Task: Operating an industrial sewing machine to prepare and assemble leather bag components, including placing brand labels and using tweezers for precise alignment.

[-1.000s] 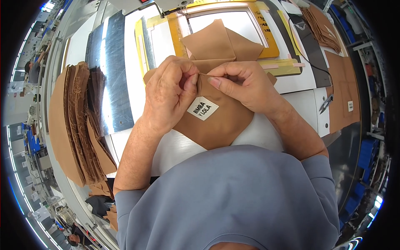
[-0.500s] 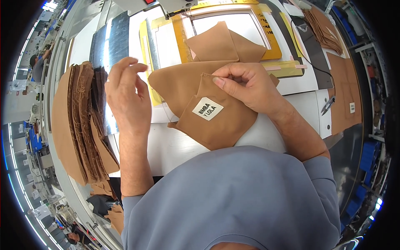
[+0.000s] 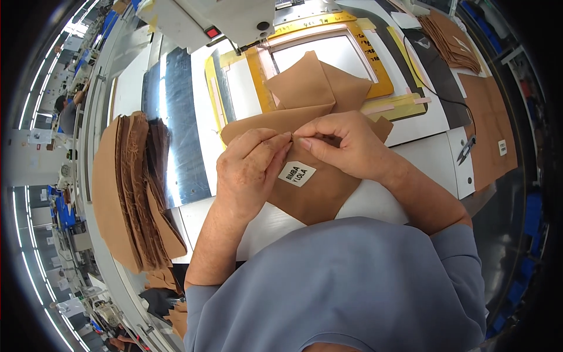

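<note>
A brown fabric piece (image 3: 321, 193) with a white label (image 3: 297, 173) lies spread in front of me, its near point close to my body. My right hand (image 3: 346, 144) pinches its upper edge between thumb and forefinger. Against that same spot my left hand (image 3: 249, 164) is closed, its fingertips meeting the right hand's at the fabric edge. Any thread or small end between the fingertips is too small to make out. Further brown fabric (image 3: 308, 82) extends away from me over a yellow-edged frame template (image 3: 375, 64).
Stacked brown fabric pieces with frayed edges (image 3: 138, 193) stand at left, beside a shiny metal plate (image 3: 176, 117). A sewing machine head (image 3: 226, 23) overhangs the far side. Thread snips (image 3: 467, 149) and another labelled brown piece (image 3: 487, 129) lie at right. A person (image 3: 67, 111) sits far left.
My left hand has come from the left, where it was raised and apart, to the fabric edge beside my right hand. The right hand keeps its pinch. The view has shifted slightly.
</note>
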Available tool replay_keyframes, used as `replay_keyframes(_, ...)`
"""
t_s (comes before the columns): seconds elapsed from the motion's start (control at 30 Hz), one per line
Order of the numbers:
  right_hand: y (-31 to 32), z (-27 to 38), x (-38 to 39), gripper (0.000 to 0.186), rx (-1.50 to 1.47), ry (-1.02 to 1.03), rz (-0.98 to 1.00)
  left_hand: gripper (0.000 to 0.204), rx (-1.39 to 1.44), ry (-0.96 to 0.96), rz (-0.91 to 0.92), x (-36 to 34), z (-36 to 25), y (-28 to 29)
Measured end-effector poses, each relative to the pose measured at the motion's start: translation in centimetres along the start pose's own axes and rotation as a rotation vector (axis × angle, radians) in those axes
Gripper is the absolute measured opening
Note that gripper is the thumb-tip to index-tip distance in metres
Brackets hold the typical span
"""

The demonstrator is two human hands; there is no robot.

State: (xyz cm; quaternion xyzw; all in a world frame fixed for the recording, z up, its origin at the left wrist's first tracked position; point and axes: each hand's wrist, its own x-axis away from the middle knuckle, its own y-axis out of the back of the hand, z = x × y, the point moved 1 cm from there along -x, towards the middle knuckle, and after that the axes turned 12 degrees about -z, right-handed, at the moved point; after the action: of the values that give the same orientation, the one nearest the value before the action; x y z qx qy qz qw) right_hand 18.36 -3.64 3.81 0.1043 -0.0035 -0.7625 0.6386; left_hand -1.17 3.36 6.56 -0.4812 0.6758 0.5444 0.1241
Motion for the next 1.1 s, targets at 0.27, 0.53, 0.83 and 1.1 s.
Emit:
replay_keyframes(0.27,0.1,0.3,0.3,0.014,0.169,0.197,-0.022,0.014,0.136,0.168,0.157,-0.8,0.1,0.4)
replay_keyframes(0.53,0.1,0.0,0.2,0.015,0.169,0.229,-0.03,0.012,0.1,0.185,0.167,-0.4,-0.3,-0.6)
replay_keyframes(0.83,0.5,0.1,0.2,0.015,0.173,0.228,0.046,0.011,0.169,0.241,-0.006,0.6,1.1,-0.4)
replay_keyframes(1.1,0.1,0.2,0.4,0.014,0.091,0.179,0.193,0.005,0.365,0.504,-0.293,2.6,5.5,0.3)
